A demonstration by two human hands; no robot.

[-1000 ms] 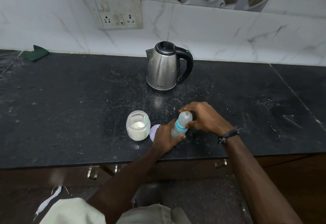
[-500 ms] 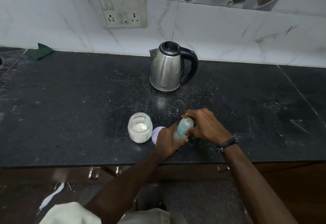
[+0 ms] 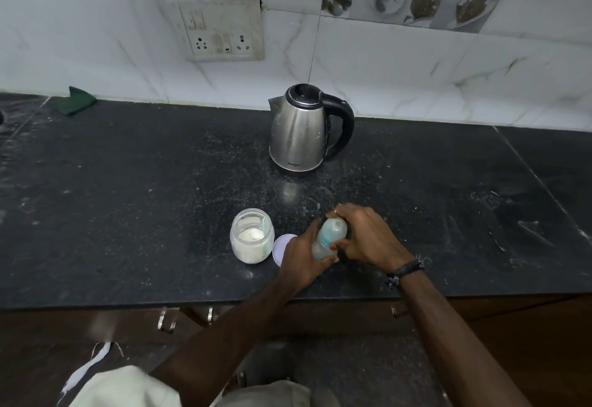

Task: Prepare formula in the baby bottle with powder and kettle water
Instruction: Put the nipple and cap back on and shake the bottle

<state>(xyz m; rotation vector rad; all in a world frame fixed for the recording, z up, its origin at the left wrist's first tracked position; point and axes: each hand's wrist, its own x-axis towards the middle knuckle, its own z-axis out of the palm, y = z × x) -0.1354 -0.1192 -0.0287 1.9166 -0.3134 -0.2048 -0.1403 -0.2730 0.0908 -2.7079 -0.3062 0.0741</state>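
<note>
A small baby bottle [image 3: 329, 237] with a teal collar and a cloudy cap leans over the black counter [image 3: 128, 198] near its front edge. My left hand [image 3: 304, 262] wraps its lower body. My right hand [image 3: 368, 236] grips its cap end from the right. Just left stands an open glass jar [image 3: 252, 236] of white powder with a scoop inside. The jar's pale lid [image 3: 282, 248] lies flat between the jar and my left hand. A steel kettle [image 3: 301, 132] with a black handle stands farther back, its lid down.
A switch and socket plate [image 3: 221, 26] hangs on the white tiled wall above the counter. A folded green cloth [image 3: 75, 100] lies at the far left by the wall. Spilled white powder speckles the counter around the kettle. Brown drawers with metal handles [image 3: 166, 320] run below the edge.
The bottle has tipped further towards the right hand and both hands stay clamped on it. The view has shifted slightly, so everything sits a little lower and to the right.
</note>
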